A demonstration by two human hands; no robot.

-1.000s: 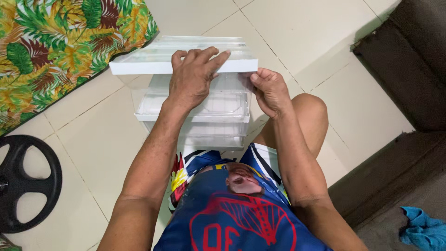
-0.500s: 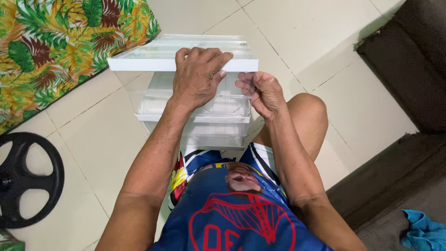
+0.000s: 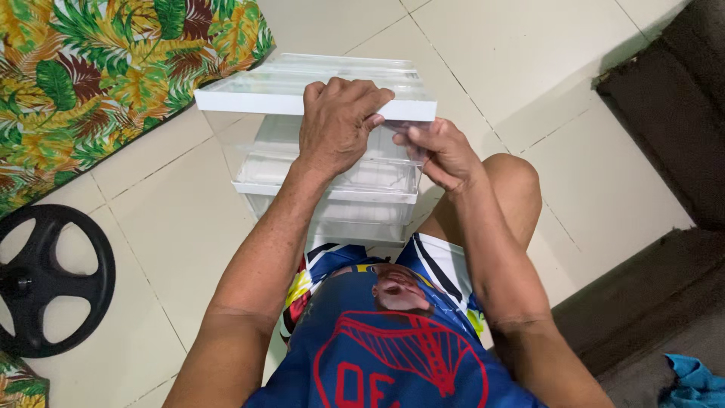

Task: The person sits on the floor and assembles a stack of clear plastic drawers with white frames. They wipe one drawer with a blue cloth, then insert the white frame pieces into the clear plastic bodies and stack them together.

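On the tiled floor [image 3: 174, 219] between our knees stands the clear plastic drawer unit [image 3: 332, 189]. Our left hand [image 3: 336, 125] lies curled over its white top's front edge; our right hand [image 3: 438, 155] pinches the top drawer's clear front corner.

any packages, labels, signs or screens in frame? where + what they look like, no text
Drawer unit: clear plastic with a white top, on the tile floor ahead of the knees; left hand lies on its top edge, right hand pinches the clear front.
Label: small dark strip at the top's far right corner, too small to tell more.
Shirt print: red graphic on blue, bottom centre.
No signs or screens.
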